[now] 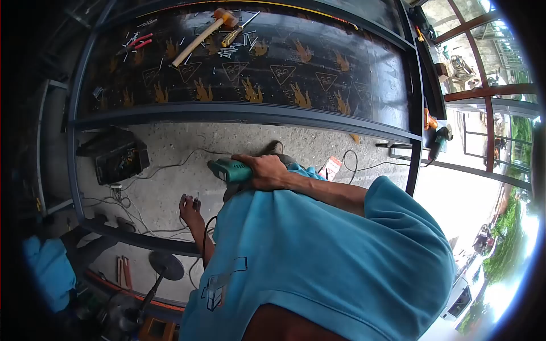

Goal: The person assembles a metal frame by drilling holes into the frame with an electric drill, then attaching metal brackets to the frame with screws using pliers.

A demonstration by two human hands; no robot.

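My right hand (268, 171) is closed around a green power drill (230, 169) held in front of my shirt. Its working end is hidden. Lower and to the left, my left hand (191, 210) has its fingers pinched on a small thin metal piece (198, 195), too small to name surely. On the dark printed board (364, 85) beyond the hands lie a mallet (199, 41) with a wooden handle, a screwdriver (233, 37), red-handled pliers (139, 43) and several loose screws (227, 52).
A dark metal frame (244, 111) crosses ahead of me. A black crate (121, 159) stands on the floor at left, near trailing cords (133, 210). At right sits a green angle grinder (439, 143). Another person in a blue shirt (50, 267) is at lower left, near a round disc (166, 265).
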